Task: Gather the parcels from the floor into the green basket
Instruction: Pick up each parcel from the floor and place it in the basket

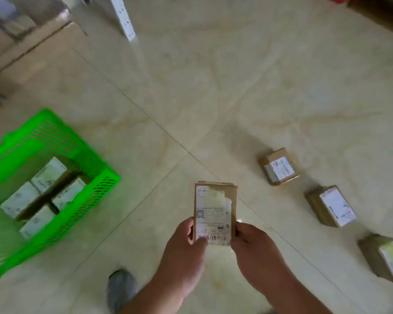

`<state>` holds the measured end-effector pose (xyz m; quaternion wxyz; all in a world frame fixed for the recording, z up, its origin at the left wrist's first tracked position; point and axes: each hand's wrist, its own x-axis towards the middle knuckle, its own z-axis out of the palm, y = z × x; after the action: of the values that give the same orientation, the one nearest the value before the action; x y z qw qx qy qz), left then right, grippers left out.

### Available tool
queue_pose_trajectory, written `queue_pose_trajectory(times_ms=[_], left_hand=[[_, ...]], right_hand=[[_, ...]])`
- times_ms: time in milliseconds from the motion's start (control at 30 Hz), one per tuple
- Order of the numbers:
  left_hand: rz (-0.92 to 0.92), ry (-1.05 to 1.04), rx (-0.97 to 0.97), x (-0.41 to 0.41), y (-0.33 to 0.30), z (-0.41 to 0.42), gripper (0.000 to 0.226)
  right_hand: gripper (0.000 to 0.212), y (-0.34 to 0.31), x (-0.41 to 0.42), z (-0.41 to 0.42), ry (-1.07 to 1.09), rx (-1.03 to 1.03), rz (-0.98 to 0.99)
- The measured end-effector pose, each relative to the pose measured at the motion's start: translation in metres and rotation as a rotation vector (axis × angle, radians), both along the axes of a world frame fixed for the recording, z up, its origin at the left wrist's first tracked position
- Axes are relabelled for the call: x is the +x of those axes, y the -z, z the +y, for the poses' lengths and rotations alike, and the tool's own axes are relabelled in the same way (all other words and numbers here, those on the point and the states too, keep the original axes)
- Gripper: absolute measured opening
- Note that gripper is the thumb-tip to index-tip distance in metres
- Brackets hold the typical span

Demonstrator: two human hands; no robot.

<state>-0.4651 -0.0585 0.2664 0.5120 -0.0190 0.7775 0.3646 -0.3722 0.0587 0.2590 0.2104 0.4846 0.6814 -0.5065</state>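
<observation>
I hold a small brown cardboard parcel (214,208) with a torn white shipping label above the floor, low in the middle of the view. My left hand (187,250) grips its lower left edge and my right hand (252,245) its lower right edge. The green slatted basket (55,141) stands on the floor at the left, with several labelled parcels (48,175) lying inside. Three more brown parcels rest on the floor at the right: one (279,167) farthest, one (331,206) in the middle, one (385,257) nearest the right edge.
Large cardboard boxes (30,55) stand at the top left. A white perforated metal post (125,19) rises at the top centre. My grey shoe (120,288) is on the pale tiled floor below the hands. Something dark sits in the top right corner.
</observation>
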Motion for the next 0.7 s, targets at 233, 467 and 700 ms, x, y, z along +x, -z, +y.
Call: queue_pose_trajectory(times_ms=[233, 467, 700], left_hand=[[0.221, -0.041, -0.008, -0.158, -0.079, -0.148, 0.041], [0.494, 0.308, -0.19, -0.298, -0.09, -0.239, 0.053], [0.688, 0.727, -0.235, -0.391, -0.043, -0.232, 0.045]], right_hand=[[0.028, -0.09, -0.166, -0.15, 0.06, -0.187, 0.053], [0.016, -0.08, -0.278, -0.279, 0.701, -0.724, 0.15], [0.021, -0.036, -0.369, -0.315, 1.192, -1.056, 0.191]])
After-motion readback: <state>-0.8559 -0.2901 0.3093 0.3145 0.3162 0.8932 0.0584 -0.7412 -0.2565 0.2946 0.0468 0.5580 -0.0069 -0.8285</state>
